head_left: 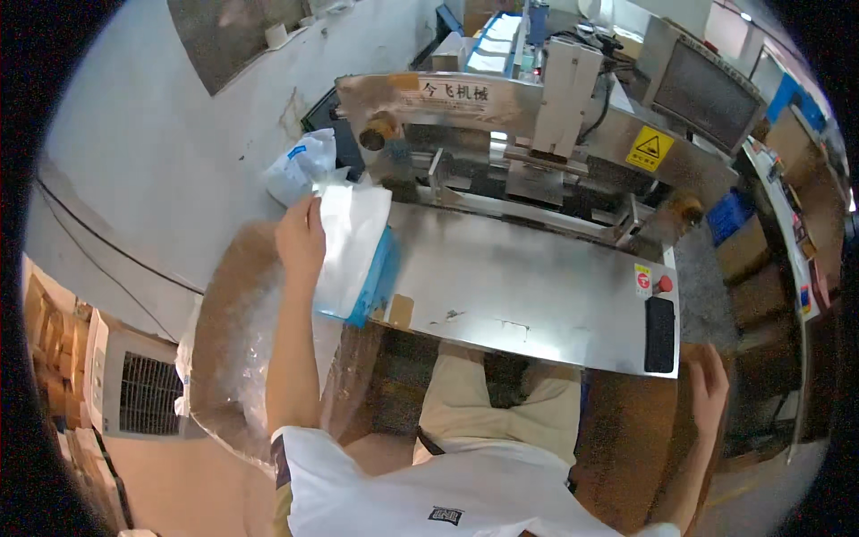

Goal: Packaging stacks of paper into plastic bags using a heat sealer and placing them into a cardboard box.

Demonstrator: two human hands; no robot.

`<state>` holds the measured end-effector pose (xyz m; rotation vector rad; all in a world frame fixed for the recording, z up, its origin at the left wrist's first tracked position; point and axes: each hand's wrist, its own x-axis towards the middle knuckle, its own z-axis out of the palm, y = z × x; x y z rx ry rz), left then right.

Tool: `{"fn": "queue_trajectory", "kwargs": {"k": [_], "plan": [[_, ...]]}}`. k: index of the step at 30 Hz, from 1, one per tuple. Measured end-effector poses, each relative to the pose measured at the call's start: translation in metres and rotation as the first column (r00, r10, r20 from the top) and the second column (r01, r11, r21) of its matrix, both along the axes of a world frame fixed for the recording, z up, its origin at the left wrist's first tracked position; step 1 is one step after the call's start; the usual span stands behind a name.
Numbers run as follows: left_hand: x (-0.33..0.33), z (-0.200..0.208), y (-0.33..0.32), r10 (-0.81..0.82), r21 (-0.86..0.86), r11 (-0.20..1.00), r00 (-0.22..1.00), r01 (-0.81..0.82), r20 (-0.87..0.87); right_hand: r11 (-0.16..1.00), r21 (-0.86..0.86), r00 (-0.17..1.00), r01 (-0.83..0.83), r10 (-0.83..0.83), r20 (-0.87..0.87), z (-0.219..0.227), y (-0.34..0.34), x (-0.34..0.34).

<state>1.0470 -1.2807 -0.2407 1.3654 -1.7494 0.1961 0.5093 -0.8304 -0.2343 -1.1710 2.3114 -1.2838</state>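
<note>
My left hand (301,234) is closed at the left edge of a stack of flat white sheets (352,237), perhaps cloth or film, its fingertips pinching near the upper corner. The sheets lie over a blue tray (376,277) at the left end of a metal work table (519,286). Beyond that hand, a crumpled white plastic bag (304,166) leans against the wall. At the right, my right hand (710,389) hangs below the table's corner beside a brown carton (635,438). Its fingers are stretched out and nothing shows in them.
A steel machine frame (483,107) with a central press head spans the table's back. A red button (663,284) and black pad (659,334) sit at its right end. A large plastic-lined carton (228,358) stands under my left arm. A monitor (705,89) is at the back right.
</note>
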Motion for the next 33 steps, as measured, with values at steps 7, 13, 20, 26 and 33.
{"fn": "queue_trajectory", "kwargs": {"k": [7, 13, 20, 26, 33], "plan": [[-0.122, 0.036, 0.161, -0.582, 0.335, 0.708, 0.783, 0.621, -0.22, 0.781, -0.371, 0.846, -0.502, 0.355, -0.397, 0.049, -0.163, 0.145], [-0.166, 0.016, 0.223, -0.559, 0.418, 0.444, 0.61, 0.792, -0.561, 0.737, -0.146, 0.735, -0.66, 0.674, 0.075, 0.019, -0.171, 0.146], [-0.176, -0.035, 0.234, -0.241, 0.676, 0.419, 0.792, 0.606, -0.56, 0.679, -0.308, 0.712, -0.666, 0.456, -0.534, -0.006, -0.159, 0.146], [-0.191, 0.011, 0.214, -0.877, 0.536, 0.342, 0.467, 0.772, -0.113, 0.663, 0.034, 0.539, -0.748, 0.637, -0.551, -0.031, -0.153, 0.137], [-0.172, -0.013, 0.184, -0.904, 0.755, 0.264, 0.426, 0.6, -0.023, 0.628, 0.148, 0.557, -0.764, 0.757, -0.341, -0.03, -0.139, 0.121]]}}
